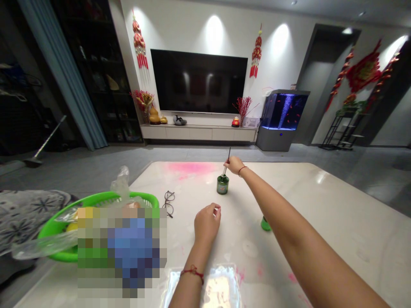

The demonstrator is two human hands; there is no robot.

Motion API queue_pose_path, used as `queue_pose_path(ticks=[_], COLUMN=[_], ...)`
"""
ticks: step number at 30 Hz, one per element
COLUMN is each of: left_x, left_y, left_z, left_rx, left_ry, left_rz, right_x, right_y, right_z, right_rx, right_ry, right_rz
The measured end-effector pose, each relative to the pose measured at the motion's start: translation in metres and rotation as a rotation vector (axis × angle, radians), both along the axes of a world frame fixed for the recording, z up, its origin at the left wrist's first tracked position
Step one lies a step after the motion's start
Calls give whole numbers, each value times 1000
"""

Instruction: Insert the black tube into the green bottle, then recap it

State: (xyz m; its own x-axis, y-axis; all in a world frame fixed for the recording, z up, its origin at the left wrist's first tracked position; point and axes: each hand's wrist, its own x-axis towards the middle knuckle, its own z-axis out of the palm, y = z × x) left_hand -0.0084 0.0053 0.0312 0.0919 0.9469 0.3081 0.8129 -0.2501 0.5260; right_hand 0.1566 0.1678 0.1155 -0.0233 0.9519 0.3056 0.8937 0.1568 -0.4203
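My right hand (236, 165) reaches far across the table and pinches a thin paintbrush (229, 154) with a dark handle. The brush's lower end is down in the mouth of a small green glass jar (222, 186) with a label. Nearer to me, my left hand (207, 222) hovers or rests over the tabletop with its fingers loosely curled; I see nothing in it. Below my left wrist lies a shiny, pale rectangular sheet or panel (221, 291), partly covered by the forearm. A small green lid-like piece (266, 224) is half hidden behind my right forearm.
On the left of the pale table (321, 201) stands a green basket (96, 197) with plastic bags, partly blurred out. Eyeglasses (168, 203) lie beside it. Pink stains (192, 167) mark the far edge. Beyond are a TV (199, 81) and a lit aquarium (284, 111).
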Motion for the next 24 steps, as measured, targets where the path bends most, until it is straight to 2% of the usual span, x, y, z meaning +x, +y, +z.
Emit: queue_pose_path(ticks=[5, 7, 9, 11, 13, 15, 16, 18, 20, 22, 24], left_x=[2, 2, 2, 2, 2, 2, 2, 3, 3, 3, 3], left_y=[-2, -2, -2, -3, -3, -3, -4, -4, -5, -6, -6], left_z=[3, 3, 4, 4, 5, 5, 6, 7, 7, 8, 8], left_rx=[-33, -43, -48, -49, -53, -60, -63, -65, -70, -78, -82], left_ry=[-10, -13, -15, -18, -20, -22, -22, -21, -19, -17, -12], left_rz=[3, 3, 2, 2, 5, 10, 10, 6, 1, -1, -3], right_x=[34, 47, 58, 64, 65, 60, 57, 48, 41, 38, 41], right_y=[-15, -26, -40, -56, -72, -87, -94, -103, -107, -107, -103], right_z=[41, 51, 53, 44, 25, -1, -15, -40, -58, -66, -67], right_rx=[53, 48, 8, -102, -498, -883, -962, -1049, -1101, -1119, -1106], right_ry=[88, 129, 171, 209, 267, 224, 196, 159, 125, 97, 84], right_rz=[18, 47, 90, 155, 325, 360, 355, 344, 320, 291, 260])
